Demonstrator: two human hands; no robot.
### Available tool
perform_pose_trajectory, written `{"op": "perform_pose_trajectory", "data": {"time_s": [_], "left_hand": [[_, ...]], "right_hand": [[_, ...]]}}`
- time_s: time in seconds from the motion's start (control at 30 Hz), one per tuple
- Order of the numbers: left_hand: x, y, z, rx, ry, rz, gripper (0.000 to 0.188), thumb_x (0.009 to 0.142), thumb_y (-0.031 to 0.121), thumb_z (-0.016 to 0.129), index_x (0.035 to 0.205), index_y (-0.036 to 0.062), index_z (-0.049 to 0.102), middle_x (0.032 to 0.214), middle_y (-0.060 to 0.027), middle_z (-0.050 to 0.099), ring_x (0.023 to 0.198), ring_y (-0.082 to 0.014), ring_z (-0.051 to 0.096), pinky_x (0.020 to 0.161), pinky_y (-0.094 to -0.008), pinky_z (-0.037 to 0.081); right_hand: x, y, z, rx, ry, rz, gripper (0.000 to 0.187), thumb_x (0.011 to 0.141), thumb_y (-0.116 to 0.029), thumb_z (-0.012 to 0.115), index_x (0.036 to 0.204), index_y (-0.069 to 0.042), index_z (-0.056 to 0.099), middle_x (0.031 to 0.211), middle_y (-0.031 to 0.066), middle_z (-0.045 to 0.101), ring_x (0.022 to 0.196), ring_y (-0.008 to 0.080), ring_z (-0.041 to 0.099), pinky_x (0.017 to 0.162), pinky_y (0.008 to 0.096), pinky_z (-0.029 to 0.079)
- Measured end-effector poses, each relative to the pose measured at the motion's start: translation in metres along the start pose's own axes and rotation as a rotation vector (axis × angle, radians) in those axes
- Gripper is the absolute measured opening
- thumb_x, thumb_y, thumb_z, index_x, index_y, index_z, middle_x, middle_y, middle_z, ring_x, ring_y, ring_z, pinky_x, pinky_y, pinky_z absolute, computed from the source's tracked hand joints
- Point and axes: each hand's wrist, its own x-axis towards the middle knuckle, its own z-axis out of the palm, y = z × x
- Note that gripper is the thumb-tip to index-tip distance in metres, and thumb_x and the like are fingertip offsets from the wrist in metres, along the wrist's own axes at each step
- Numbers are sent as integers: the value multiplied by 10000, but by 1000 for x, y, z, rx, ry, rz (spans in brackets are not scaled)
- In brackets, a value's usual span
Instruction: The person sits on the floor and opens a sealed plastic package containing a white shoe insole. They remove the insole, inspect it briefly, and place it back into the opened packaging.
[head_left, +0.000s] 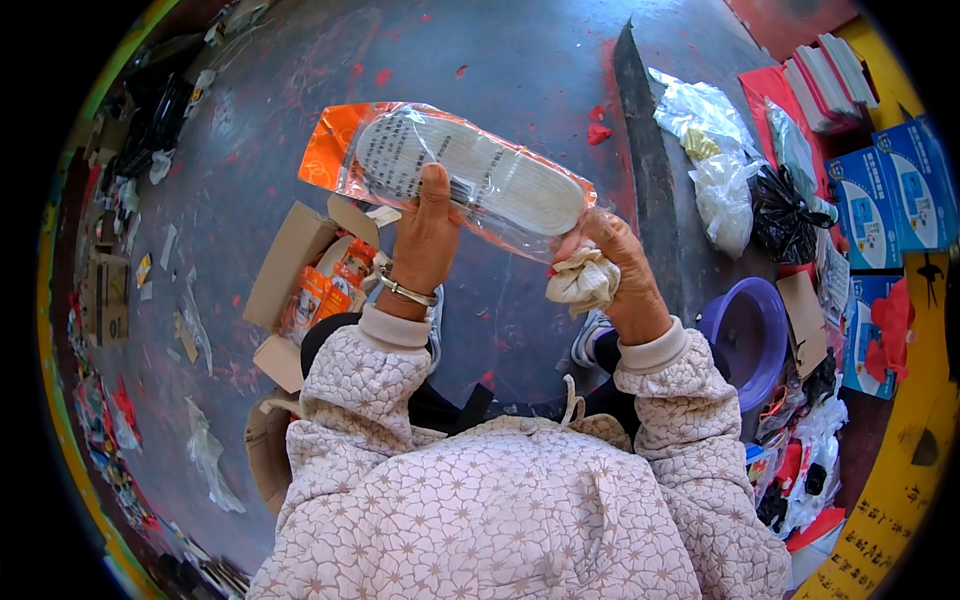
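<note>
A pair of white insoles in a clear plastic pack (470,170) with an orange end is held up in front of me, tilted down to the right. My left hand (428,235) grips its lower edge, the thumb lying across the front over the plastic. At the right end, the fingertips of my right hand (625,265) pinch the pack's corner. That same hand also has a crumpled cream cloth (583,280) tucked in it, below the pack. Part of the fingers of both hands is hidden behind the pack and the cloth.
An open cardboard box (290,265) with orange packs (335,285) stands by my left leg. To the right are a purple basin (748,335), plastic bags (722,185), a black bag (788,212) and blue boxes (870,205). Scraps lie on the grey floor (520,60).
</note>
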Motion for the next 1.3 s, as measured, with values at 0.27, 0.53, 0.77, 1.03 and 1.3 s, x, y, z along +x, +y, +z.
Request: {"op": "perform_pose_trajectory", "data": {"time_s": [0.27, 0.53, 0.77, 1.03, 1.3], "left_hand": [[0, -11, -3, 227, 40, 74, 535, 905, 511, 391, 1064, 10, 491, 952, -54, 502, 836, -123, 464, 726, -267, 404], [1, -5, 3, 211, -82, 120, 565, 915, 503, 344, 1219, 32, 415, 1165, -95, 490, 1037, -180, 484, 876, -313, 428], [16, 36, -3, -778, -1, 21, 575, 934, 493, 208, 1311, 77, 329, 1313, -164, 413, 1199, -312, 414, 1009, -475, 333], [25, 29, -21, -853, 82, -46, 645, 935, 497, 137, 1335, 10, 274, 1351, -229, 334, 1261, -384, 310, 1025, -533, 278], [34, 17, -36, -1002, -99, -67, 629, 943, 463, 162, 1327, -24, 270, 1362, -225, 326, 1262, -384, 315, 1029, -511, 280]], "right_hand": [[7, 0, -2, -139, 239, 26, 228, 790, -195, 659, 817, 25, 604, 683, 96, 618, 551, 149, 622, 496, 253, 529], [10, 2, 0, -326, 335, -38, 160, 797, -116, 632, 836, 37, 610, 673, 76, 614, 531, 115, 597, 475, 214, 486], [11, -9, -13, -220, 373, -26, 125, 814, -99, 599, 840, 21, 574, 689, 77, 602, 519, 114, 588, 452, 212, 484], [12, -7, -23, -50, 323, 28, 114, 835, -89, 579, 880, 11, 546, 728, 86, 596, 557, 129, 601, 461, 232, 514], [5, -7, -29, -38, 336, 91, 131, 842, -88, 568, 908, 20, 534, 774, 101, 594, 596, 141, 610, 490, 238, 521]]}}
